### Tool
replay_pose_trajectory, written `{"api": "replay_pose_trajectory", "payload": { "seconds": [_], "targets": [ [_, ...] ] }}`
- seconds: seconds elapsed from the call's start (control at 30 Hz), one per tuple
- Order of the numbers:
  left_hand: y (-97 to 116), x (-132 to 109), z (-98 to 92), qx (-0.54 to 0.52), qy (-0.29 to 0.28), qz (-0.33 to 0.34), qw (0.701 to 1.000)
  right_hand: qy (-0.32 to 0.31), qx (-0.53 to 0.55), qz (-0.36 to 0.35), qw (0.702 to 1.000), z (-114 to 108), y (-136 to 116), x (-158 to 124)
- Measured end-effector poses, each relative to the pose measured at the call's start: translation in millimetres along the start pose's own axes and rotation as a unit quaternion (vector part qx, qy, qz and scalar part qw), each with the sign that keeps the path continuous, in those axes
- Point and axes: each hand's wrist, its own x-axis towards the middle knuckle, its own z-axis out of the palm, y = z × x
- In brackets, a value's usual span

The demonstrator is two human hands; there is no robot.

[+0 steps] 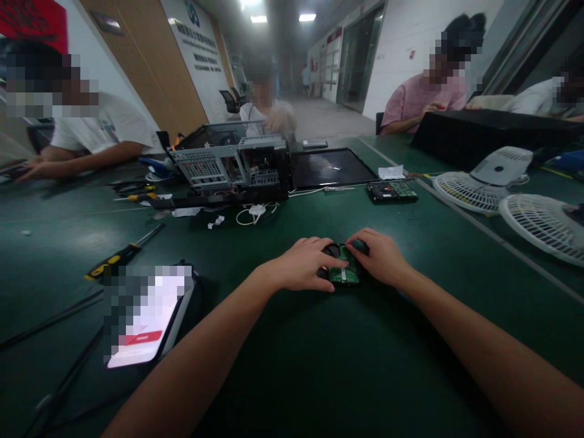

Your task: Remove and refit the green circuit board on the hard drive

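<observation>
Forearms of mine reach in from the bottom edge and meet at the middle of the green table [292,371], which fills most of the view.

Beyond my hands sits an opened computer case [232,164], metal frame bare, with loose white cables on the table just in front of it. To its right a black side panel [331,167] lies flat. Farther right are two white fan grilles [483,179] [542,225], lying well apart from my work. Other people sit round the far and side edges, busy with their own things.

On my near left a phone [146,316] leans with its screen lit. Just behind it a yellow-and-black screwdriver [123,252] lies on the table. A second drive [392,191] rests board-up near the side panel.

Smallest is the hard drive [343,272] between my hands, lying on the table with its green circuit board facing up. My left hand [303,264] lies flat and spread, fingers resting across the drive's left side and onto the board. My right hand [381,258] curls closed around a dark round knob [360,245] at the drive's far right corner; what that knob belongs to I cannot tell.
</observation>
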Motion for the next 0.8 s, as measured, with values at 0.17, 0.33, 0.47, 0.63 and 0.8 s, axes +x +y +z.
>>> {"api": "replay_pose_trajectory", "payload": {
  "seconds": [0.17, 0.33, 0.47, 0.63, 0.8],
  "targets": [
    [-0.8, 0.2, 0.4, -0.001, 0.000, -0.002, 1.000, 0.016, -0.019, 0.021, 0.999, 5.7, 2.4, 2.2],
    [-1.6, -0.2, 1.6, -0.007, 0.003, -0.001, 1.000, 0.011, -0.015, 0.046, 0.999, 5.6, -0.3, 2.9],
    [-1.3, -0.8, 1.7, -0.008, 0.004, -0.002, 1.000, 0.012, -0.009, 0.050, 0.999, 3.7, -1.5, 2.4],
    [-2.4, -1.1, 1.5, -0.012, 0.000, 0.002, 1.000, 0.005, 0.000, 0.035, 0.999, 0.1, -2.0, 1.7],
    [-4.6, -0.8, 1.7, -0.018, 0.000, 0.004, 1.000, 0.002, 0.018, 0.023, 1.000, -1.8, -3.0, -0.2]
  ]
}}
